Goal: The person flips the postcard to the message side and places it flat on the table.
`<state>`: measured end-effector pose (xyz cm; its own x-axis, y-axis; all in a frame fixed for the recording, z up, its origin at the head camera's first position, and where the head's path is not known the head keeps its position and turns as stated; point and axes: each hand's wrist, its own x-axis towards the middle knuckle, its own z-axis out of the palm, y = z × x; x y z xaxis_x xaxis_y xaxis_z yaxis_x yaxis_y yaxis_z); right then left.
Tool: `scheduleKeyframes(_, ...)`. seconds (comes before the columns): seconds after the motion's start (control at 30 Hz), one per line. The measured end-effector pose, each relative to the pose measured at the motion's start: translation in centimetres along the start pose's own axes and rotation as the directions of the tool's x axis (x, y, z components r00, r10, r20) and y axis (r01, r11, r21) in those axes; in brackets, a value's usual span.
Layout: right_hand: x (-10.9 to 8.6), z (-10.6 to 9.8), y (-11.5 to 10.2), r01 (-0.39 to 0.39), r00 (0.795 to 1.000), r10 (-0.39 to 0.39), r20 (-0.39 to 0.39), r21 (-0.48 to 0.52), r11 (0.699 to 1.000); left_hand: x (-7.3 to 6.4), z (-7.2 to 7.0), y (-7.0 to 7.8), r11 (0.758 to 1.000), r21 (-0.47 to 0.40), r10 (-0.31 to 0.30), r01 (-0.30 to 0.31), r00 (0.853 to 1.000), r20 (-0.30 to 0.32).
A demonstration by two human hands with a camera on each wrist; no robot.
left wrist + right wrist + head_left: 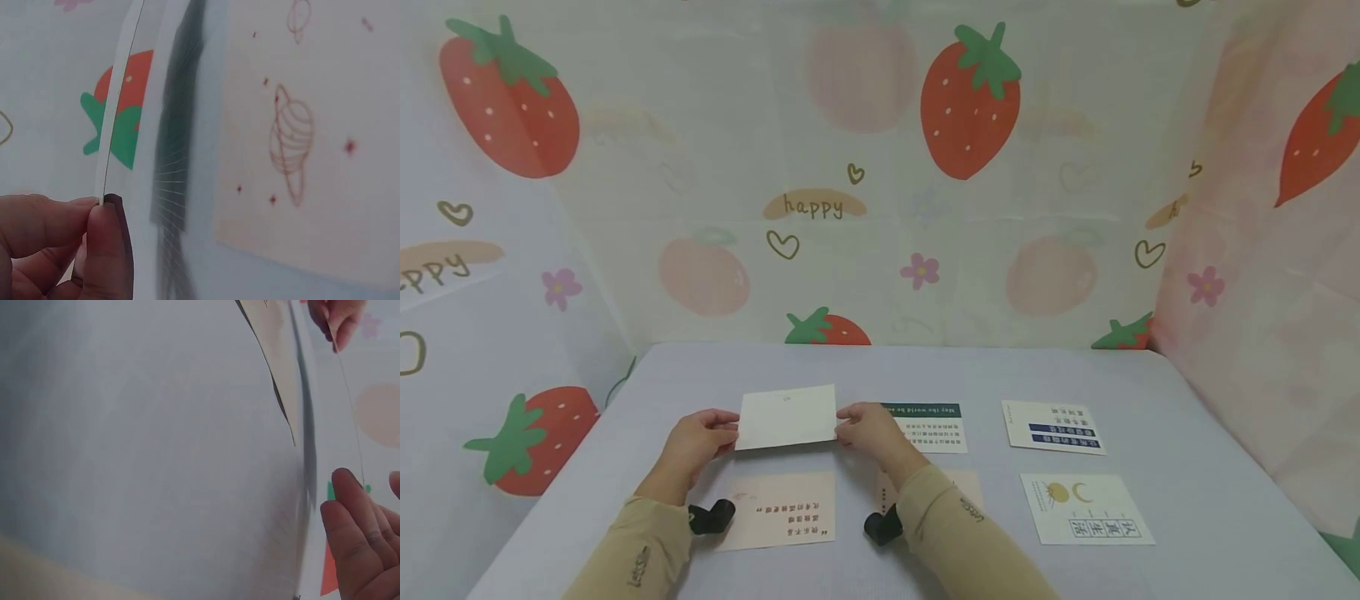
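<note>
A blank-faced white card with a tiny mark near its top is tilted up above the table. My left hand pinches its left edge between thumb and fingers; in the left wrist view the left hand has the card nearly edge-on. At the card's right edge is my right hand. In the right wrist view the right hand has fairly straight fingers touching the card's thin edge, with the thumb apart. Just below lies a pale pink card with red lettering; its planet drawing shows in the left wrist view.
A green-banded card lies partly behind the right hand, and another pink card is mostly covered by the right sleeve. Farther right lie a blue-striped card and a sun-and-moon card. A strawberry-print curtain surrounds the white table.
</note>
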<state>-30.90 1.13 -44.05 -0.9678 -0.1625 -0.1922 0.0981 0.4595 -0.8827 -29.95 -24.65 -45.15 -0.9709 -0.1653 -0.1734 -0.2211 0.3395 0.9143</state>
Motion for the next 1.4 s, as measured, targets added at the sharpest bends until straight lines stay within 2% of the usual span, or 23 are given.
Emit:
scheduleKeyframes(0.13,-0.02,0.06,0.12,-0.015,1.000,0.016,0.018,-0.025,1.000,0.34,0.12,-0.28,0.999,0.050,-0.013,0.013,1.000,0.000)
scheduleKeyframes(0.47,0.08,0.17,0.21,-0.026,0.998,0.027,0.053,-0.026,0.999,0.83,0.39,-0.76,0.993,0.113,-0.029,0.029,1.000,-0.007)
scheduleKeyframes(0.97,-0.14,0.17,0.29,-0.056,0.996,0.054,0.070,0.032,0.998,0.84,0.44,-1.00,0.988,0.155,-0.021,0.017,1.000,0.018)
scheduleKeyframes(1.4,-0.25,0.02,0.50,-0.078,0.992,0.075,0.101,0.022,0.997,0.70,0.38,-0.83,0.982,0.189,-0.028,0.022,0.999,0.030)
